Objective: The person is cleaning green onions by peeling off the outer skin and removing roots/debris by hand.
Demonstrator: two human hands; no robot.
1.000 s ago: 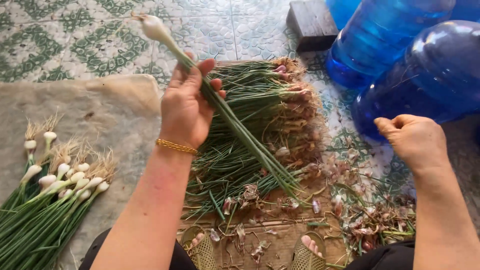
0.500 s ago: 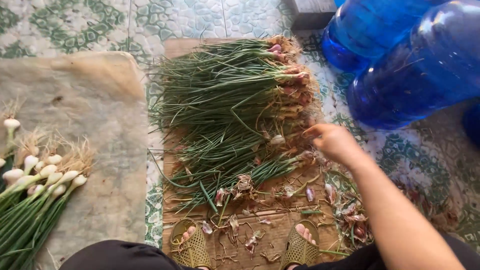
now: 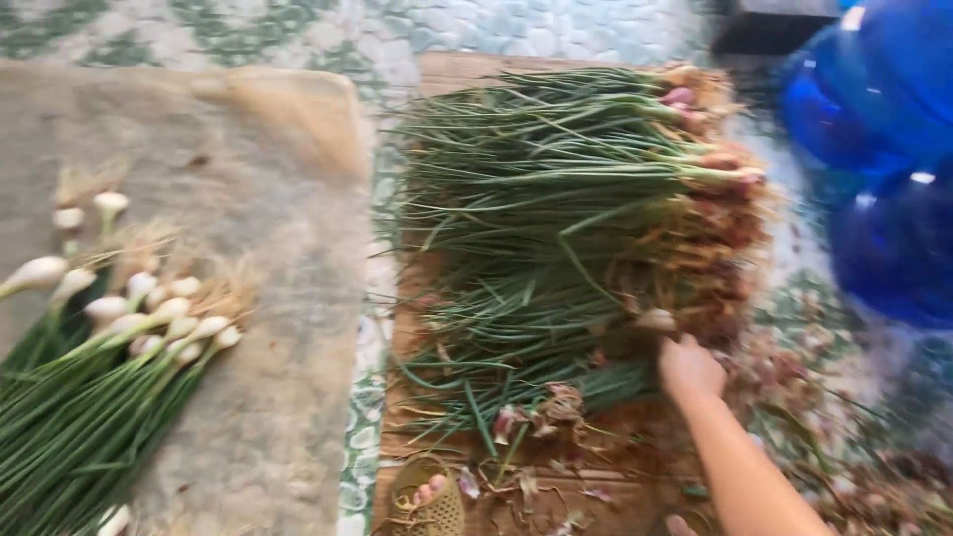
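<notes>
Head view: a person's right hand (image 3: 690, 367) reaches into the near edge of a heap of untrimmed green onions (image 3: 576, 208) piled on a wooden board (image 3: 467, 74), the landmark of the scene. The fingers are buried among the stalks and root ends, and motion blur hides whether they have closed on anything, so the grip cannot be told. The left hand is out of frame.

The heap lies across the board with its reddish, rooty bulbs toward the board's right side and its green tops toward the left. Scraps of peel and trimmed roots (image 3: 556, 412) litter the board's near end, beside a sandalled foot (image 3: 429, 493).

Left of the board, a pale cloth (image 3: 268, 199) covers the patterned tile floor (image 3: 556, 25); on its far-left side rests a bundle of cleaned onions (image 3: 119, 337), white bulbs uppermost. Right of the board stand large blue water bottles (image 3: 884, 149), blurred.
</notes>
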